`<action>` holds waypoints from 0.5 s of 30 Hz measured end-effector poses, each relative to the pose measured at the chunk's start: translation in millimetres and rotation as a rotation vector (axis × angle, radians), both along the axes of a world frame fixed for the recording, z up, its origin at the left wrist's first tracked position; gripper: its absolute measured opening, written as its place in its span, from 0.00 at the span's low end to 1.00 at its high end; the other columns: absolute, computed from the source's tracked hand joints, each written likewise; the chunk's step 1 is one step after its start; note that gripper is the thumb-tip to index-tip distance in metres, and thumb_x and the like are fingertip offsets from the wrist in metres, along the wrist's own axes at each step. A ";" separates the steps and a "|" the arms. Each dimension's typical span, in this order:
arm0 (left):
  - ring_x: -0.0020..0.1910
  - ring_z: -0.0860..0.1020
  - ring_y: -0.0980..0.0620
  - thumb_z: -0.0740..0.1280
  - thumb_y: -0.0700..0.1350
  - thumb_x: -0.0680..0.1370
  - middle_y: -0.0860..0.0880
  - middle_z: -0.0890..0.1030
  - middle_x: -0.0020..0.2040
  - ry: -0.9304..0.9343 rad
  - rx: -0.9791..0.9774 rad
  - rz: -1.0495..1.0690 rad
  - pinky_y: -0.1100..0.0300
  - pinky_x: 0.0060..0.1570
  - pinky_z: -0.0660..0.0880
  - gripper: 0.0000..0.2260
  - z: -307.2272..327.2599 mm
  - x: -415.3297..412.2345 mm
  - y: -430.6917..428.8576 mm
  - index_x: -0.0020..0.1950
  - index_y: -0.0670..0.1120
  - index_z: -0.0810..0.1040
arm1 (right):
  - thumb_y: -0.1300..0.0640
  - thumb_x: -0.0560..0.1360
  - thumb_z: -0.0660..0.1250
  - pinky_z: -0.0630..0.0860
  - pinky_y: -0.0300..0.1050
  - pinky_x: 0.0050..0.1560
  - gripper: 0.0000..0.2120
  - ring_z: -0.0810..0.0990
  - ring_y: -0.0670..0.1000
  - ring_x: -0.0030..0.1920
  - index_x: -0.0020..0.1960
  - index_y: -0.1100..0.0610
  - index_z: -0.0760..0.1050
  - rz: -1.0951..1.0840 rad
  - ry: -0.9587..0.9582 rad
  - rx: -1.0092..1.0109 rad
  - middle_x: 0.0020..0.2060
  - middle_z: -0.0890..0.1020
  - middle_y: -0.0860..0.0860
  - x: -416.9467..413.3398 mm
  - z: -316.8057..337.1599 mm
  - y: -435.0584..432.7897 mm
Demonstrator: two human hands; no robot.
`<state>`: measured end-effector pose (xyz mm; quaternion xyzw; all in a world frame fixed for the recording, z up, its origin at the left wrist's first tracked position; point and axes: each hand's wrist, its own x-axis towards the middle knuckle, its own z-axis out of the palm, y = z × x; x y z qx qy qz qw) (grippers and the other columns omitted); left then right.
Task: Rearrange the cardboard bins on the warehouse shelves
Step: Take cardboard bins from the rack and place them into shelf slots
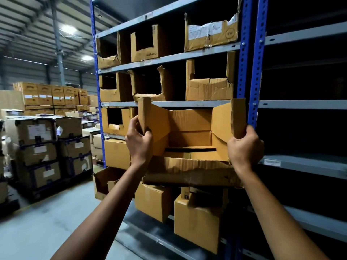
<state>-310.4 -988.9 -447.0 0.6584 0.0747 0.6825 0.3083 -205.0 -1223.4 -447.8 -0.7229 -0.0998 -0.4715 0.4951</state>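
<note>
The left hand and right hand are both raised with arms outstretched, and between them they hold a cardboard bin. The left hand's fingers curl around the bin's left wall at its front edge. The right hand's fingers wrap around the lower front edge of the right wall. The bin's open, cut-away front faces the person, and its low front lip is crumpled and sags below wrist level. The bin sits in front of the rack, which has blue uprights. Whether its back rests on a shelf cannot be told.

Just above the hands runs a grey shelf edge. On it stand three torn bins: one above the right hand, one above the left hand and one further left. The next shelf up holds a labelled bin.

Just left of the left hand is a windowed bin, with a closed box beneath it. Below the forearms sit two boxes. To the right of the right hand a second rack's shelves are dark. Well to the left of the left hand, stacked cartons stand on the floor.
</note>
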 end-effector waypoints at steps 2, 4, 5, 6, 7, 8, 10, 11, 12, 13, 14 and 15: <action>0.47 0.76 0.51 0.68 0.31 0.74 0.43 0.78 0.53 0.041 -0.009 -0.002 0.74 0.43 0.74 0.19 -4.8 11.9 4.7 0.64 0.35 0.71 | 0.61 0.73 0.70 0.79 0.53 0.44 0.08 0.82 0.62 0.46 0.51 0.58 0.74 -0.007 0.029 -0.022 0.47 0.83 0.59 3.9 -7.6 5.5; 0.48 0.77 0.49 0.68 0.32 0.74 0.40 0.78 0.56 0.104 -0.019 -0.012 0.65 0.45 0.76 0.20 -6.1 23.5 9.5 0.66 0.36 0.70 | 0.58 0.74 0.70 0.78 0.52 0.45 0.09 0.82 0.62 0.47 0.51 0.58 0.74 0.014 0.062 -0.045 0.48 0.83 0.58 6.6 -12.8 11.9; 0.50 0.78 0.47 0.69 0.33 0.74 0.39 0.78 0.57 0.143 -0.021 -0.017 0.62 0.47 0.77 0.21 -6.1 30.1 12.8 0.67 0.36 0.70 | 0.56 0.74 0.70 0.78 0.50 0.45 0.10 0.82 0.61 0.48 0.52 0.58 0.74 0.027 0.071 -0.058 0.48 0.83 0.57 8.4 -14.7 15.1; 0.51 0.78 0.45 0.69 0.34 0.74 0.38 0.78 0.58 0.181 -0.026 -0.023 0.58 0.48 0.77 0.22 -5.3 34.9 15.2 0.67 0.36 0.69 | 0.53 0.75 0.70 0.76 0.48 0.44 0.11 0.82 0.61 0.48 0.53 0.58 0.73 0.040 0.074 -0.073 0.49 0.83 0.57 10.0 -15.9 17.8; 0.51 0.78 0.44 0.69 0.35 0.74 0.38 0.78 0.58 0.217 -0.035 -0.029 0.55 0.48 0.78 0.23 -5.4 39.8 18.1 0.68 0.37 0.69 | 0.51 0.75 0.69 0.74 0.46 0.42 0.12 0.82 0.61 0.48 0.53 0.58 0.73 0.054 0.074 -0.091 0.49 0.83 0.57 12.6 -18.0 20.7; 0.52 0.78 0.43 0.70 0.36 0.74 0.38 0.78 0.59 0.253 -0.043 -0.034 0.52 0.49 0.79 0.24 -5.5 43.3 20.3 0.68 0.37 0.68 | 0.49 0.75 0.69 0.72 0.44 0.41 0.14 0.82 0.61 0.48 0.54 0.58 0.73 0.069 0.076 -0.105 0.49 0.83 0.57 14.9 -20.1 22.3; 0.54 0.78 0.41 0.70 0.38 0.74 0.38 0.77 0.61 0.317 -0.047 -0.056 0.50 0.50 0.80 0.26 -9.4 51.1 28.0 0.70 0.39 0.66 | 0.46 0.75 0.69 0.74 0.45 0.41 0.17 0.82 0.61 0.47 0.55 0.57 0.73 0.091 0.072 -0.128 0.48 0.83 0.57 21.3 -26.7 28.4; 0.55 0.78 0.40 0.70 0.40 0.74 0.38 0.76 0.62 0.338 -0.043 -0.076 0.49 0.50 0.80 0.27 -11.6 54.5 31.5 0.71 0.40 0.65 | 0.45 0.74 0.69 0.76 0.47 0.42 0.18 0.82 0.61 0.47 0.56 0.57 0.72 0.100 0.065 -0.135 0.48 0.83 0.57 24.2 -30.1 31.9; 0.55 0.78 0.40 0.70 0.43 0.74 0.39 0.76 0.62 0.357 -0.044 -0.099 0.48 0.49 0.80 0.29 -14.0 58.4 36.4 0.71 0.41 0.64 | 0.44 0.74 0.69 0.77 0.49 0.42 0.19 0.82 0.61 0.46 0.56 0.56 0.72 0.107 0.060 -0.141 0.48 0.83 0.56 28.0 -33.3 37.6; 0.53 0.79 0.40 0.68 0.46 0.72 0.39 0.76 0.62 0.372 -0.045 -0.113 0.46 0.47 0.81 0.30 -16.1 62.6 41.6 0.71 0.42 0.63 | 0.43 0.74 0.69 0.77 0.48 0.41 0.20 0.82 0.60 0.46 0.57 0.56 0.72 0.115 0.054 -0.143 0.47 0.83 0.56 31.8 -36.5 43.3; 0.51 0.80 0.40 0.66 0.49 0.70 0.40 0.76 0.61 0.391 -0.047 -0.126 0.45 0.44 0.82 0.31 -18.1 66.0 45.6 0.71 0.43 0.63 | 0.42 0.74 0.68 0.75 0.46 0.39 0.20 0.82 0.58 0.45 0.57 0.56 0.72 0.133 0.048 -0.144 0.47 0.83 0.55 34.8 -39.7 47.7; 0.49 0.80 0.40 0.65 0.50 0.69 0.41 0.76 0.60 0.405 -0.048 -0.139 0.45 0.42 0.82 0.31 -20.4 72.3 52.5 0.71 0.44 0.62 | 0.41 0.74 0.67 0.72 0.42 0.39 0.21 0.81 0.56 0.44 0.57 0.56 0.72 0.162 0.039 -0.144 0.46 0.83 0.53 38.5 -42.7 53.7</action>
